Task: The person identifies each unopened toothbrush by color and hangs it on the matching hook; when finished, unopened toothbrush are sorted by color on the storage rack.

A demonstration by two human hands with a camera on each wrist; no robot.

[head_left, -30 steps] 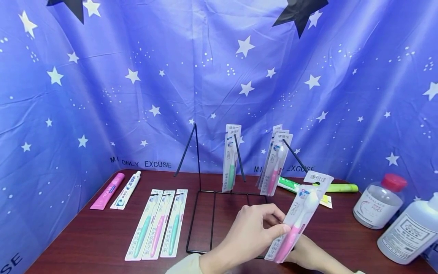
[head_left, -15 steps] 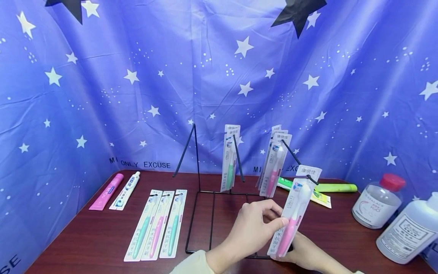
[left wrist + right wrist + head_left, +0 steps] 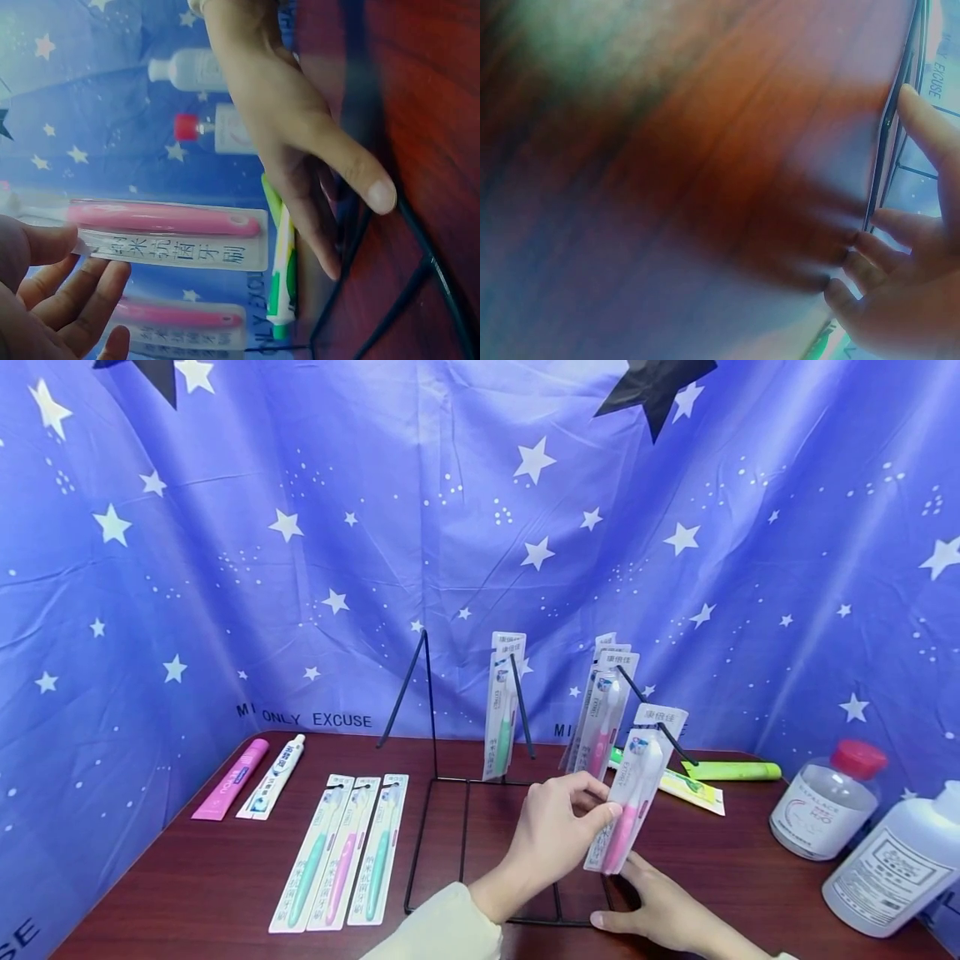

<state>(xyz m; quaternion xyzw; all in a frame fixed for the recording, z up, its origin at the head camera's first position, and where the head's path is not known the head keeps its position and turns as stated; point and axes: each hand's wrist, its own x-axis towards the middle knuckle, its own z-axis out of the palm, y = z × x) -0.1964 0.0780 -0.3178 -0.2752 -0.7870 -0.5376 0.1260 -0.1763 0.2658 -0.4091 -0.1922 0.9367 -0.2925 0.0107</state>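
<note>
My left hand [image 3: 558, 828] pinches a carded pink toothbrush [image 3: 619, 833] by the left edge of its pack, between thumb and fingers. The tip of the right-hand rod [image 3: 681, 747] of a black wire display rack [image 3: 462, 852] pokes out through the pack's top hole. Behind it, several toothbrush packs hang farther back on the right, a pink one [image 3: 604, 727] foremost; green-handled ones [image 3: 504, 727] hang on the middle rod. With fingers extended, my right hand [image 3: 663, 906] touches the front right corner of the rack's base, its thumb at the bar.
Three carded toothbrushes [image 3: 345, 856] lie left of the rack. Two toothpaste tubes [image 3: 234, 779] lie at the far left, and more tubes [image 3: 690, 789] behind the rack's right side. A red-capped bottle [image 3: 825, 810] and a white bottle [image 3: 892, 860] stand at the right.
My left hand has moved the pink toothbrush pack back and up; the rod now passes through its hole and sticks out farther. The right hand's thumb has come into view at the rack's corner.
</note>
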